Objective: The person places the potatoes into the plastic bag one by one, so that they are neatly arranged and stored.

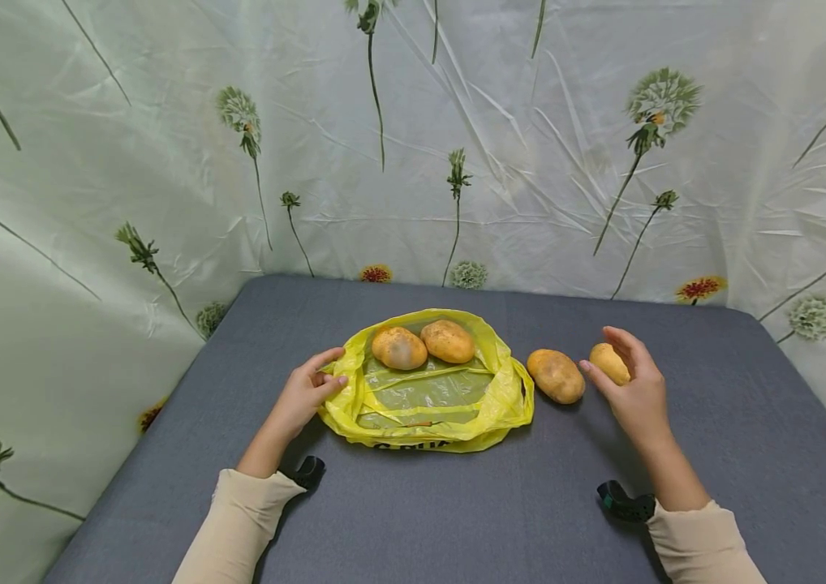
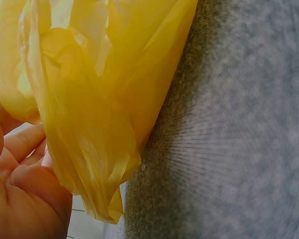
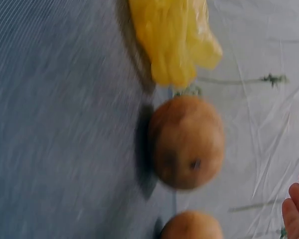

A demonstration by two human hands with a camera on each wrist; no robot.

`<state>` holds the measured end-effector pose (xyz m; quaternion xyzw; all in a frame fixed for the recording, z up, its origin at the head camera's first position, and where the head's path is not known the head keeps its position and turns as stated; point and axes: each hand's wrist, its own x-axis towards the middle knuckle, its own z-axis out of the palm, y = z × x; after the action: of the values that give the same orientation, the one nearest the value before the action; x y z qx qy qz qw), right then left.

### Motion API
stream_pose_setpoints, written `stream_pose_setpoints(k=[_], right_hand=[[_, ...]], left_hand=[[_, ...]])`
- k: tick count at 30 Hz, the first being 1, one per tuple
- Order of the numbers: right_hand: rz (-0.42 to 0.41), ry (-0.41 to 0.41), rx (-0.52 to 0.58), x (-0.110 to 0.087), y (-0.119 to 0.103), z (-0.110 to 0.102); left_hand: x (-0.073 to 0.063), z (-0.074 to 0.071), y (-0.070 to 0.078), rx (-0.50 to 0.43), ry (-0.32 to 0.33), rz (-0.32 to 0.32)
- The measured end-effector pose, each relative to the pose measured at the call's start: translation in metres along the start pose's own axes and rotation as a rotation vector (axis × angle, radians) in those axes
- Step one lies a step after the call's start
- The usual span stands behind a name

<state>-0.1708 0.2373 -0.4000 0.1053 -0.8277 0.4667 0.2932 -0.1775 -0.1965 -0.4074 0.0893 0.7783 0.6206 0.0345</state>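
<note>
A yellow plastic bag point(image 1: 508, 401) lies spread with its mouth up. Two potatoes sit at its far side, a left one point(image 1: 399, 349) and a right one point(image 1: 448, 341). My left hand point(image 1: 303, 393) is at the bag's left rim, thumb and index finger apart with their tips at the plastic. To the right of the bag lies a third potato point(image 1: 556, 376). Just beyond it is a fourth potato point(image 1: 606, 362), partly hidden by my right hand point(image 1: 635, 397), whose thumb and fingers are spread. In the right wrist view, its fingertips point(image 3: 296, 201) are away from the potatoes.
All this is on a grey cloth-covered table point(image 1: 457, 519). A pale flower-printed sheet point(image 1: 413, 203) hangs behind the table and along its left side. A black wrist camera point(image 1: 625, 504) is on the right wrist, another point(image 1: 308, 472) on the left.
</note>
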Motion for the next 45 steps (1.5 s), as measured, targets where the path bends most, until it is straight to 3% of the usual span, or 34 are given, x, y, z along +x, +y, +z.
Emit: stream_pose_setpoints(k=[13, 17, 23, 30, 39, 45], right_hand=[[0.093, 0.079, -0.080, -0.010, 0.039, -0.025], [0.185, 0.086, -0.122, -0.013, 0.049, -0.030], [0.298, 0.103, -0.101, -0.016, 0.064, -0.037], [0.349, 0.022, -0.154, -0.019, 0.070, -0.039], [0.337, -0.052, -0.105, -0.023, 0.073, -0.040], [0.344, -0.085, -0.127, -0.024, 0.073, -0.040]], left_hand=[[-0.001, -0.001, -0.001, 0.025, 0.004, -0.006], [-0.001, -0.001, 0.000, 0.027, 0.009, -0.005], [-0.001, 0.000, 0.000, 0.025, 0.014, -0.015], [-0.001, 0.000, 0.000, 0.022, 0.015, -0.012], [0.000, 0.000, -0.001, 0.025, 0.008, -0.016], [0.004, -0.002, -0.012, -0.004, 0.003, -0.008]])
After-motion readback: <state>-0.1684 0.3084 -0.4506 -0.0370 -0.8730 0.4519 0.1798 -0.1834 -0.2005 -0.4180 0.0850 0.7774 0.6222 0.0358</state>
